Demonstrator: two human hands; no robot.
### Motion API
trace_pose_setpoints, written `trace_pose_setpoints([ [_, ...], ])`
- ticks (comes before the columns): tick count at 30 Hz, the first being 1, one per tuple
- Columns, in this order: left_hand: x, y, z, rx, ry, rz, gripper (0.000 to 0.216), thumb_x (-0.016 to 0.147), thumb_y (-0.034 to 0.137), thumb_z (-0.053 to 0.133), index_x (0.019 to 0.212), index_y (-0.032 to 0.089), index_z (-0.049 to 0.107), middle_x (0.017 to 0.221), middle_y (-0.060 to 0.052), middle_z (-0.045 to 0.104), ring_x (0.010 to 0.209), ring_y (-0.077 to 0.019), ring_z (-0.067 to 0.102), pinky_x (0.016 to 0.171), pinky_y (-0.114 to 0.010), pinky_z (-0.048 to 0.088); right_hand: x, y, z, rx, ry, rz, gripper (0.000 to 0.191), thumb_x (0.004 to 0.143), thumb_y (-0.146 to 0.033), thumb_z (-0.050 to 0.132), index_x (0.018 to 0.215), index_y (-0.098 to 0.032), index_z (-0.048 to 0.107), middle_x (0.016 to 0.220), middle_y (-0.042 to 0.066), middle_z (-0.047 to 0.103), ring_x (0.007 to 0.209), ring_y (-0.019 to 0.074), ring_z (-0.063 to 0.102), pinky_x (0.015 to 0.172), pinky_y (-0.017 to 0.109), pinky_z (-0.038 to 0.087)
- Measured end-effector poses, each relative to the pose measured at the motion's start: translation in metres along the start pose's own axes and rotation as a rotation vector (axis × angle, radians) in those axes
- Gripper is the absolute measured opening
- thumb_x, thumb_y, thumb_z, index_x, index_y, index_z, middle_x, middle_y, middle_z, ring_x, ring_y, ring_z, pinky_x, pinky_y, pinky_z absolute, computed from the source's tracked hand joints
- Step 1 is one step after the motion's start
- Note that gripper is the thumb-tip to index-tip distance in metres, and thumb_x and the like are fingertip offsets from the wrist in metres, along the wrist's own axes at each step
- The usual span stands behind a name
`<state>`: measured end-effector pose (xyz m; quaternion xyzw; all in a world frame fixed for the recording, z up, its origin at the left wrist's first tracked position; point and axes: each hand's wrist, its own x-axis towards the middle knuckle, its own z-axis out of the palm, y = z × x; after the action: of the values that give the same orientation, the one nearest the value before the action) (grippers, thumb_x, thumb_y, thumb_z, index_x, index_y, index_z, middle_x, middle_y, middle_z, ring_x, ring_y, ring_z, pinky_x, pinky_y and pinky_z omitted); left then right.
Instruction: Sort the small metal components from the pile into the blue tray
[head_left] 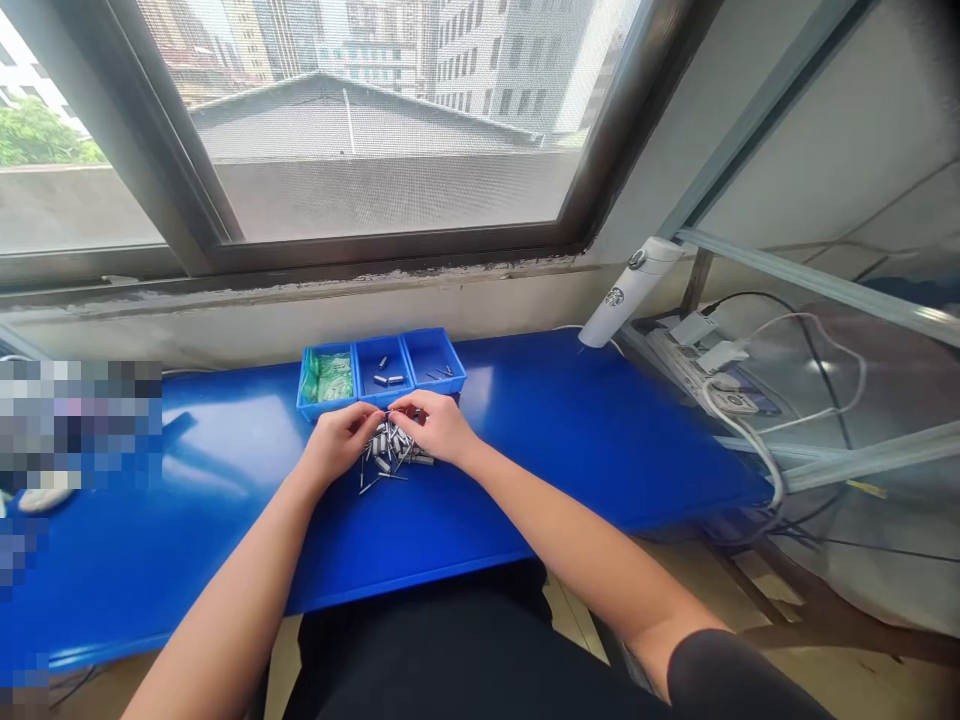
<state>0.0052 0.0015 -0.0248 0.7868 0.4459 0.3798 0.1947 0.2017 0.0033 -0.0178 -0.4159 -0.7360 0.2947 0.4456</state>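
My left hand (343,438) and my right hand (436,426) come together above a heap of small metal parts (384,460) on the blue table. Both are closed, thumbs and fingers pinched, with the fingertips almost meeting. Whatever lies between them is too small to make out. The heap mixes short silvery cylinders with thin pins, and my hands cover part of it. Just behind stands a blue three-part bin (454,382). Its left compartment has a green plastic bag (330,380) of small pieces, the middle one a few cylinders (388,380), the right one several thin pins (440,374).
A white bottle (626,298) stands near the wall at the back right. Power strips with plugs and cables (712,365) lie beyond the right edge of the blue table (570,430). A blurred-out area covers the far left, beside a pale object (49,494).
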Motion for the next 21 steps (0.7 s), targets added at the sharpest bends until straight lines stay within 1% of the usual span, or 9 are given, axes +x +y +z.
trace_pose_setpoints([
  [3, -0.0002, 0.0051, -0.0008, -0.045, 0.014, 0.03, 0.027, 0.092, 0.038, 0.056, 0.093, 0.015, 0.07, 0.06, 0.002, 0.06, 0.05, -0.0084, 0.048, 0.05, -0.019, 0.038, -0.0003, 0.0003, 0.0008, 0.006, 0.008, -0.024, 0.014, 0.085, -0.024, 0.062, 0.088, -0.019, 0.075, 0.088, 0.005, 0.073, 0.076, 0.0144, 0.064, 0.067, 0.025, 0.049],
  [6, -0.0011, 0.0096, -0.0004, -0.078, 0.017, 0.06, 0.028, 0.091, 0.037, 0.059, 0.105, 0.016, 0.07, 0.056, 0.004, 0.053, 0.047, -0.0073, 0.042, 0.048, -0.019, 0.037, 0.0, 0.0006, 0.0007, 0.068, 0.012, 0.0, 0.017, 0.087, -0.027, 0.06, 0.09, -0.018, 0.074, 0.09, 0.006, 0.074, 0.081, 0.0155, 0.065, 0.065, 0.025, 0.049],
  [10, -0.0021, 0.0083, 0.0017, -0.033, 0.014, 0.083, 0.03, 0.089, 0.037, 0.063, 0.112, 0.018, 0.069, 0.056, 0.005, 0.051, 0.048, -0.007, 0.041, 0.048, -0.018, 0.037, 0.0002, 0.0018, 0.0005, 0.122, -0.017, 0.032, 0.019, 0.087, -0.029, 0.06, 0.088, -0.018, 0.075, 0.092, 0.006, 0.074, 0.083, 0.0166, 0.066, 0.065, 0.025, 0.049],
  [13, -0.0018, 0.0055, 0.0024, 0.014, 0.029, 0.1, 0.028, 0.09, 0.036, 0.062, 0.109, 0.018, 0.071, 0.058, 0.004, 0.056, 0.049, -0.0073, 0.045, 0.049, -0.018, 0.039, -0.0007, 0.0024, 0.0024, 0.178, -0.069, 0.037, 0.02, 0.087, -0.031, 0.06, 0.085, -0.018, 0.075, 0.092, 0.006, 0.074, 0.085, 0.017, 0.067, 0.068, 0.026, 0.049],
  [15, -0.0013, 0.0046, 0.0019, 0.024, 0.05, 0.11, 0.025, 0.091, 0.034, 0.06, 0.105, 0.018, 0.072, 0.063, 0.001, 0.063, 0.051, -0.0079, 0.049, 0.052, -0.019, 0.043, -0.0013, 0.0025, 0.0043, 0.224, -0.079, 0.057, 0.02, 0.086, -0.031, 0.06, 0.086, -0.017, 0.075, 0.091, 0.006, 0.075, 0.085, 0.0174, 0.068, 0.071, 0.027, 0.05],
  [18, -0.0008, 0.0046, 0.0006, 0.015, 0.072, 0.105, 0.025, 0.093, 0.032, 0.056, 0.105, 0.017, 0.073, 0.078, -0.003, 0.073, 0.057, -0.01, 0.058, 0.057, -0.021, 0.048, -0.0013, 0.0019, 0.0053, 0.28, -0.053, 0.123, 0.022, 0.085, -0.034, 0.062, 0.088, -0.016, 0.074, 0.089, 0.006, 0.075, 0.082, 0.0175, 0.068, 0.072, 0.028, 0.051],
  [21, -0.0006, 0.0045, -0.0003, 0.019, 0.058, 0.075, 0.026, 0.094, 0.033, 0.055, 0.105, 0.017, 0.072, 0.082, -0.004, 0.075, 0.062, -0.0122, 0.063, 0.06, -0.022, 0.05, -0.0001, 0.0001, 0.0026, 0.276, -0.015, 0.165, 0.021, 0.082, -0.034, 0.064, 0.086, -0.015, 0.073, 0.085, 0.006, 0.074, 0.077, 0.0166, 0.066, 0.07, 0.027, 0.05],
])
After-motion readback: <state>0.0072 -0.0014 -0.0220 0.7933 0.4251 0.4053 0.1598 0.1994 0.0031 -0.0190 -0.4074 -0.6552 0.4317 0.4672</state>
